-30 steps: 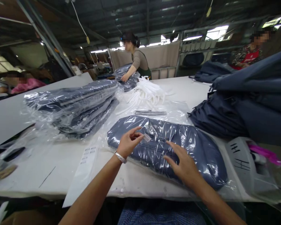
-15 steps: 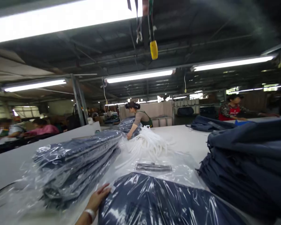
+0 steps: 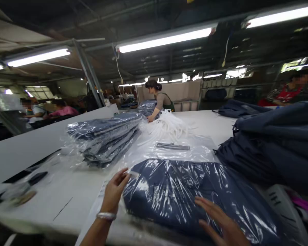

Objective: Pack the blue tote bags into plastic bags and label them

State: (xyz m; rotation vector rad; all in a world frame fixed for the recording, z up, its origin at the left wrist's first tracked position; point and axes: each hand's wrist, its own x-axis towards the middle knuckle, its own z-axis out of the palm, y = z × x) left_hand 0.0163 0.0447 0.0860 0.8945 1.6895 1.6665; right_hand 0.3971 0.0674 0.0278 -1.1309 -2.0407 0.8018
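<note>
A dark blue folded garment in a clear plastic bag (image 3: 174,194) lies on the white table right before me. My left hand (image 3: 115,189), wearing a silver bracelet, is at the bag's left corner, thumb and fingertips pinched together. A small white strip (image 3: 133,174) shows at those fingertips, against the plastic. Low over the front of the bag, my right hand (image 3: 218,220) has its fingers apart and holds nothing; whether it touches the plastic I cannot tell. Beyond the bag lies clear plastic with a dark printed rectangle (image 3: 173,146).
Bagged dark garments (image 3: 110,136) are stacked at left, with white cords (image 3: 169,124) behind. Unbagged dark blue garments (image 3: 272,150) are piled at right, near a grey plastic basket (image 3: 284,208). A co-worker (image 3: 160,99) reaches over the table's far side; other people sit farther off.
My view has tipped downward, showing more of the table. My right hand has come into view over the bag. My left hand's fingers have drawn together at the bag's corner.
</note>
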